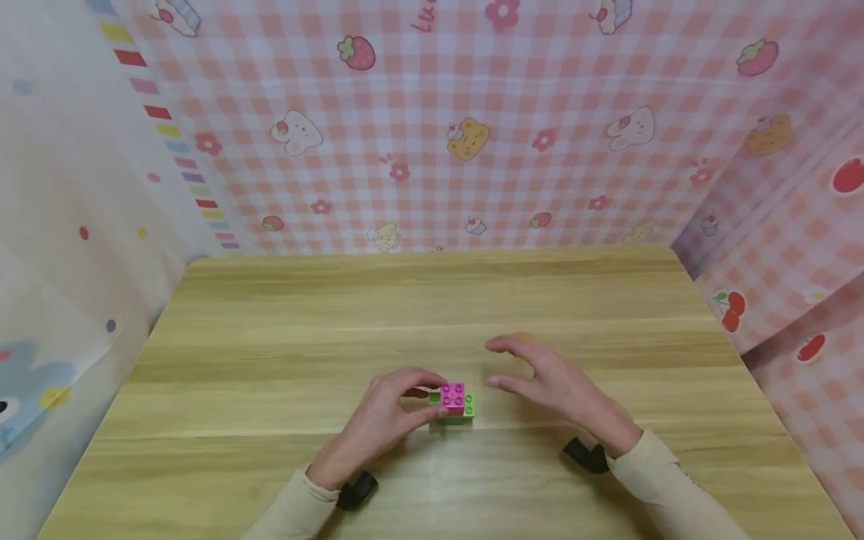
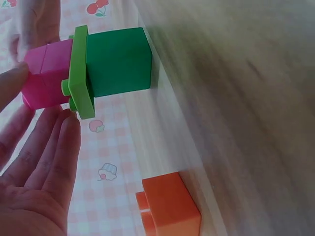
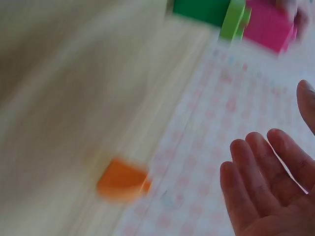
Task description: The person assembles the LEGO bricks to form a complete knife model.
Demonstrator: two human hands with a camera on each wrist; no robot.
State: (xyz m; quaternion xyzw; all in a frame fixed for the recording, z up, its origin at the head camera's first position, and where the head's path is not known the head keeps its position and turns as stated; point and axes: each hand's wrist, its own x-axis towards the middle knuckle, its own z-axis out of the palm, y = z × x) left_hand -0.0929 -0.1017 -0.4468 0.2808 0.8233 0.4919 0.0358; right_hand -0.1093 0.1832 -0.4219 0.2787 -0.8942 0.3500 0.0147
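Pink top [image 1: 452, 396]: lower centre of head view, on green plate [image 1: 469, 406], dark green block [image 2: 120, 61] beneath; plate's long axis runs left-right.
Left hand [image 1: 388, 409]: thumb and fingers pinch pink top.
Right hand [image 1: 553, 382]: right of plate, thumb apart from fingers, holding nothing.
Orange block [image 2: 172, 204]: just above right fingers in head view, mostly hidden; right hand nearer.

Pink block [image 2: 48, 73]: smooth plastic, light sheen. Light-green plate [image 2: 81, 78]: smooth plastic, slightly glossy. Dark-green block [image 2: 120, 61]: smooth plastic, nearer matt. Orange block [image 2: 172, 206]: smooth plastic. Bench [image 1: 270, 322]: wood-grain surface, smooth, soft sheen. Checked hanging [image 1: 405, 90]: thin matt cloth, apparently. Sleeve [image 1: 297, 506]: soft matt cloth. Black wrist piece [image 1: 358, 491]: dark, plastic or fabric, too small to tell.
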